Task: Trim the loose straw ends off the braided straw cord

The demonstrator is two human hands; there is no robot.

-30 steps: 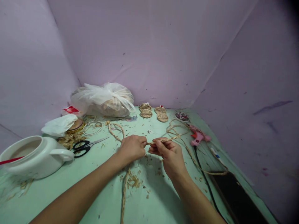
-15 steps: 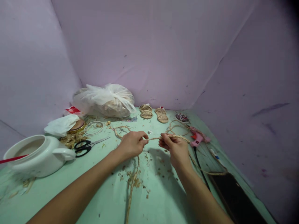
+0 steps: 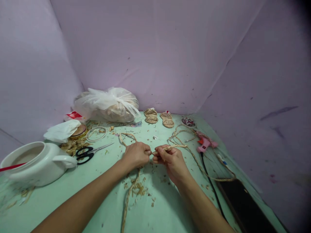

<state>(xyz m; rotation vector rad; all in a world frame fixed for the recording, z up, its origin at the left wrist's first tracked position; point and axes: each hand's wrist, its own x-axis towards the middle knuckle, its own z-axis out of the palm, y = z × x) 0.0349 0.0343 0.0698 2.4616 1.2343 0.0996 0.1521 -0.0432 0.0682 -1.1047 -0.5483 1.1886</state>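
A pale green table (image 3: 73,194) is littered with straw crumbs, thickest just near of the hands. At the left stands a white pot (image 3: 36,163) with a red-handled stick (image 3: 9,167) lying in it. Black-handled scissors (image 3: 90,152) lie just to the right of the pot. Beyond them are a crumpled white cloth (image 3: 62,130), thin rings (image 3: 96,133) and a tied plastic bag (image 3: 107,104) against the far wall. Two small woven sandals (image 3: 159,118) and a little dish (image 3: 189,122) sit at the far edge. A pink glue gun (image 3: 205,143) lies to the right, its black cable (image 3: 211,183) running toward a dark board (image 3: 245,207) at the near right. Nothing lies over the hands themselves.

The braided straw cord (image 3: 126,200) climbs from the near edge to the middle of the table. There the left hand (image 3: 137,154) is closed around it, thumb and forefinger pinching it tight. The right hand (image 3: 170,160), almost touching the left, pinches the same cord between thumb and fingertips, the other fingers curled in. From there the cord trails off right in loose loops past the glue gun.
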